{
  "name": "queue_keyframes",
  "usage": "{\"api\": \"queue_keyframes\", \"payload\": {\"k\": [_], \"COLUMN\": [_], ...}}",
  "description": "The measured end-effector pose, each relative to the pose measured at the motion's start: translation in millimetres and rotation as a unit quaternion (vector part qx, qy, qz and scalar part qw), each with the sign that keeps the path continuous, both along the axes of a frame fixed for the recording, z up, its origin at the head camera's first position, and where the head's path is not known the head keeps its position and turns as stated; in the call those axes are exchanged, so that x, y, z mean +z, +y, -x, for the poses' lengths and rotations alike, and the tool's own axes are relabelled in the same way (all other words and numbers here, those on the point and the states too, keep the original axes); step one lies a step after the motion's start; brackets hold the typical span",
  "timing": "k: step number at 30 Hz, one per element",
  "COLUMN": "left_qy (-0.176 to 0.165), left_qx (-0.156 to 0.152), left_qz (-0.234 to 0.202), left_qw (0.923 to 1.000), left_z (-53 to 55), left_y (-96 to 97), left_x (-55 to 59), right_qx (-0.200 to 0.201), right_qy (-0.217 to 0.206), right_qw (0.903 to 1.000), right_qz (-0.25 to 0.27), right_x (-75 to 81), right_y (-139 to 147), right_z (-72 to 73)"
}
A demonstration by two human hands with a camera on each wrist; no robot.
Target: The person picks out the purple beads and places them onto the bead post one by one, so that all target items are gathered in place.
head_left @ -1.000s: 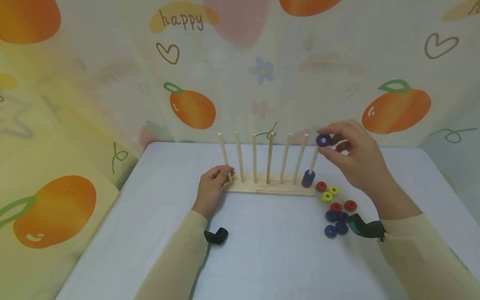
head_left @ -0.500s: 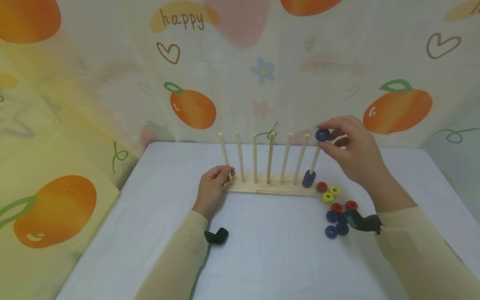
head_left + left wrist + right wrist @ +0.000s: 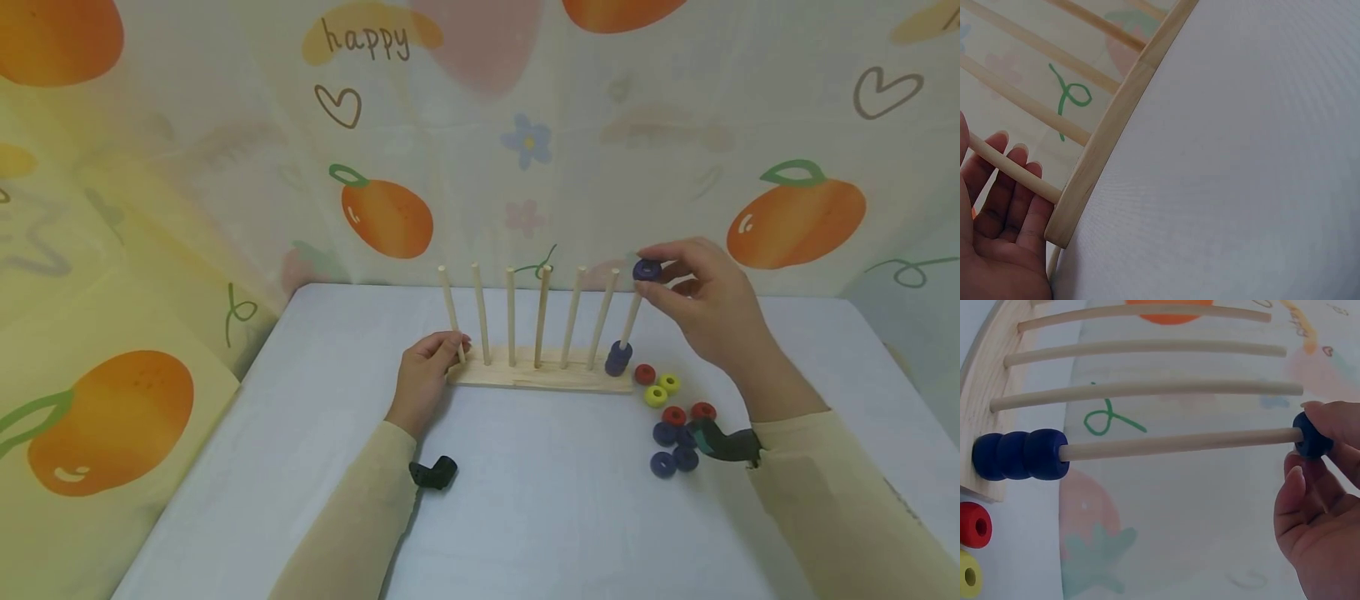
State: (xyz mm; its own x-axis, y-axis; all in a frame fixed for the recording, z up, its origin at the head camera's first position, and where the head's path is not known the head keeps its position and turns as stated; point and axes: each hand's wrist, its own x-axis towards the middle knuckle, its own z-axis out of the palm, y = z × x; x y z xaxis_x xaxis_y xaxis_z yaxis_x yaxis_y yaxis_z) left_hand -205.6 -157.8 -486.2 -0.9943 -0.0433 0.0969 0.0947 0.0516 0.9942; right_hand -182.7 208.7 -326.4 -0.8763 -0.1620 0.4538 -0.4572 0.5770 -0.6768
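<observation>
A wooden peg rack with a row of upright pegs stands on the table. My left hand holds its left end, fingers behind the end peg and thumb in front. My right hand pinches a dark blue bead between thumb and fingers at the top of the rightmost peg. In the right wrist view, the peg's tip meets the held bead's hole. Three stacked blue beads sit at that peg's base; the other pegs carry none.
Loose beads lie right of the rack: red beads, yellow beads and several blue beads. The white table reaches back to a printed cloth. A black wrist mount overlaps some blue beads.
My right hand has raised the blue bead slightly and tipped it so its hole turns toward the peg's top. The left hand and the rack stay as they were.
</observation>
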Motion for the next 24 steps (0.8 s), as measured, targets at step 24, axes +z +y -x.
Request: {"api": "queue_keyframes", "payload": {"k": [24], "left_qy": [-0.003], "left_qx": [-0.001], "left_qz": [0.008], "left_qw": [1.0000], "left_z": [-1.0], "left_y": [0.8], "left_x": [2.4], "right_qx": [-0.001], "right_qy": [-0.037], "right_qw": [0.9993], "right_qz": [-0.001], "right_x": [-18.3], "right_y": [1.9], "right_z": [-0.9]}}
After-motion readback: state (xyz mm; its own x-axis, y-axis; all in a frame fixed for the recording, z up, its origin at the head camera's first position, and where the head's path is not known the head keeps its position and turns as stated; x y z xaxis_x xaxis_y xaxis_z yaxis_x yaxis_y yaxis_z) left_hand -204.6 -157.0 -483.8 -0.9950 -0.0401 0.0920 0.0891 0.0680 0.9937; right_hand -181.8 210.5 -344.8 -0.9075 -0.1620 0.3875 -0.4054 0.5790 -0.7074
